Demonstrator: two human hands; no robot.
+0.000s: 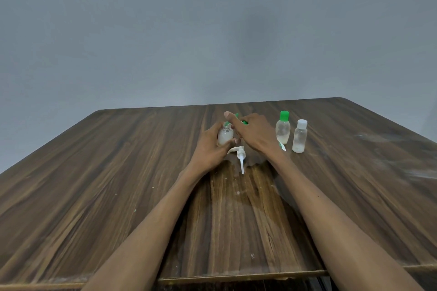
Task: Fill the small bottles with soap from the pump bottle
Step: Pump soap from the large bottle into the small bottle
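Observation:
My left hand (210,146) grips a small uncapped bottle (225,136) holding whitish soap, upright just above the table. My right hand (254,132) is curled round the pump bottle, which leans toward the small bottle's mouth. Only green bits (244,122) and a white-green end (282,147) of the pump bottle show past the hand. The white pump head with its tube (241,158) lies on the table between my wrists. To the right stand a green-capped small bottle (283,129) and a white-capped small bottle (299,137), each with a little liquid at the bottom.
The wooden table (118,172) has a wet, smeared patch in front of me and pale smudges at the right. Its far edge meets a grey wall, and its near edge runs under my forearms.

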